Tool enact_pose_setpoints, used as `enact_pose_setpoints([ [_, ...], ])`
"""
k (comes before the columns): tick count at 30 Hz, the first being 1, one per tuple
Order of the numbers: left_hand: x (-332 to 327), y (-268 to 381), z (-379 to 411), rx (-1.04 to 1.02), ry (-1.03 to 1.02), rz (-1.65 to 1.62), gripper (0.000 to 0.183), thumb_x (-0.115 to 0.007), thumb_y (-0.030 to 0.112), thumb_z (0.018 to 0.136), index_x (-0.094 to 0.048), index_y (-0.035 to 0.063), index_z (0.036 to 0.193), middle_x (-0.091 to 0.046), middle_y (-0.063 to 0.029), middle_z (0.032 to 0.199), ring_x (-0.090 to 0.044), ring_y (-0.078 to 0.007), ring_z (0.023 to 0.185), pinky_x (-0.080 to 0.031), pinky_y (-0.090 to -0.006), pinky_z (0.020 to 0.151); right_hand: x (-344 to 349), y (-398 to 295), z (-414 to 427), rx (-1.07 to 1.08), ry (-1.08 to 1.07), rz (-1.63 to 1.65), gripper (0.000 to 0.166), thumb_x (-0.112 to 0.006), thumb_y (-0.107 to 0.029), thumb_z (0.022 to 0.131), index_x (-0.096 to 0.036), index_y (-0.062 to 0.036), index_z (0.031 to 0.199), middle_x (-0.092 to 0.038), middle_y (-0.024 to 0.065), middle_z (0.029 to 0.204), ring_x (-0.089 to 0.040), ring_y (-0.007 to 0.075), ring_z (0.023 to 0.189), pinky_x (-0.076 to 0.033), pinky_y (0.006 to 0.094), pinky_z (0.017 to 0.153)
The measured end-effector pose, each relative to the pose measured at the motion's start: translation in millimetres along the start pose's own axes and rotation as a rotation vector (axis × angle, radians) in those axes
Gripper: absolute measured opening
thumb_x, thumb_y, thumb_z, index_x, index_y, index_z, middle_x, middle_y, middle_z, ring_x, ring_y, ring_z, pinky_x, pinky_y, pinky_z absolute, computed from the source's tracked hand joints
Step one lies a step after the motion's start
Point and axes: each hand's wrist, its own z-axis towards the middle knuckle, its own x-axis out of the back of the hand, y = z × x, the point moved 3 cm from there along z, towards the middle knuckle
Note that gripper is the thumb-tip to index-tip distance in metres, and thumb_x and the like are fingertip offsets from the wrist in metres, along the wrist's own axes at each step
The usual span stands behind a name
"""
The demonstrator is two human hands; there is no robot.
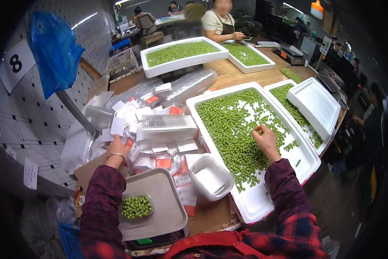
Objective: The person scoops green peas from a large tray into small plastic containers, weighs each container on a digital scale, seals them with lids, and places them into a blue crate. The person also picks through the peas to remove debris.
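Observation:
My left hand [118, 150], with a bracelet at the wrist, pinches the lower edge of a small white card [118, 125] above a pile of similar cards. My right hand [265, 140] is over a white foam tray [245, 207] of loose green peas [226, 129]. Its thumb and fingers are drawn together; whether peas are between them is hidden. Beside my left forearm, a clear plastic punnet [136, 206] filled with peas sits on a scale's metal platform [161, 194]. A stack of clear empty punnets [168, 126] lies on its side between my hands.
A clear tub [211, 178] stands against the foam tray. Red-and-white packets [163, 163] lie scattered among plastic film [190, 85]. More pea trays [181, 53] stand farther back, near a co-worker [218, 22]. An empty foam tray [316, 103] rests tilted at right. A blue bag [54, 51] hangs left.

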Motion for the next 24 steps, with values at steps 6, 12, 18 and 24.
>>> enact_pose_setpoints([
  [6, 23.5, -12.2, 18.6, -0.02, 0.079, -0.037, 0.03, -0.06, 0.015, 0.075, -0.064, 0.0082, 0.105, -0.065, -0.0178, 0.105, -0.061, -0.0368, 0.1, -0.049, -0.0448, 0.086, -11.5, 3.6, 2.1, 0.153, 0.132, 0.14, 0.016, -0.057, -0.015, 0.085, -0.064, -0.0036, 0.092, -0.06, 0.0145, 0.081, -0.059, 0.0285, 0.075, -0.047, 0.0382, 0.067],
  [12, 101.7, -17.1, -16.3, -0.353, 0.553, -0.524, 0.036, -0.054, 0.003, 0.075, -0.062, 0.007, 0.109, -0.066, -0.0131, 0.086, -0.064, -0.0238, 0.076, -0.051, -0.0342, 0.072, 10.3, 26.3, 18.4, 0.124, 0.258, 0.165, 0.023, -0.054, -0.021, 0.09, -0.064, -0.0014, 0.091, -0.06, 0.0141, 0.065, -0.055, 0.0227, 0.057, -0.043, 0.0364, 0.057],
  [18, 146.9, -36.5, -113.8, -0.309, -0.052, -1.228, 0.028, -0.062, 0.008, 0.085, -0.055, 0.004, 0.111, -0.059, -0.0139, 0.112, -0.058, -0.0199, 0.102, -0.046, -0.0323, 0.09, 75.8, -76.4, -24.4, 0.13, 0.059, 0.945, 0.019, -0.053, -0.016, 0.096, -0.064, -0.0012, 0.096, -0.038, -0.006, 0.062, -0.03, 0.0033, 0.055, -0.023, 0.0207, 0.049],
  [24, 164.4, -7.2, -209.1, -0.901, -0.379, -1.56, 0.015, -0.068, 0.015, 0.084, -0.062, 0.0018, 0.088, -0.056, -0.0216, 0.121, -0.059, -0.0215, 0.104, -0.046, -0.0342, 0.092, 90.9, -254.2, -181.0, 0.801, -0.484, 0.815, 0.049, -0.036, -0.035, 0.099, -0.055, 0.0045, 0.12, -0.061, 0.0174, 0.114, -0.059, 0.0153, 0.088, -0.044, 0.0261, 0.069],
])
